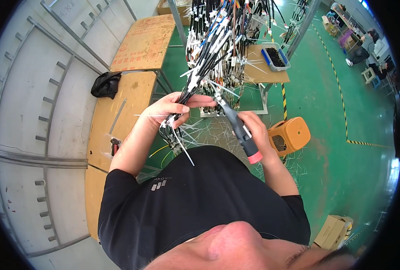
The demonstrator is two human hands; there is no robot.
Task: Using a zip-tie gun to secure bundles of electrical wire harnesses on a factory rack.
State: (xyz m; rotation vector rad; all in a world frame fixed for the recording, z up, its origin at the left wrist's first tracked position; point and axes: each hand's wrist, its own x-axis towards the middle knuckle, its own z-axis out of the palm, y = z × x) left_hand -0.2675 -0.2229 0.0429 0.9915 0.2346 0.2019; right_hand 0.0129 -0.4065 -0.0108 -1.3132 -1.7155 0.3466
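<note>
My left hand [167, 107] is closed round a bundle of black cables [204, 67] with white connectors and tags, its forefinger stretched toward the tool tip. The bundle slants up into a hanging mass of wires, its lower ends dangling below my hand. In my right hand [255, 128] is a dark grey cable tie gun [238, 127] with a red butt. Its metal nose meets the wires just right of my left fingertips; whether it grips a tie there is too small to tell. A long white cable tie [183, 147] sticks down below my left hand.
Wooden-topped tables [119, 108] stand at the left, with a black bag [106, 84] on one. A bin of small black parts [276, 58] sits beyond the wires. Cut ties litter the green floor near an orange stool [294, 135]. Other people [364, 47] are far right.
</note>
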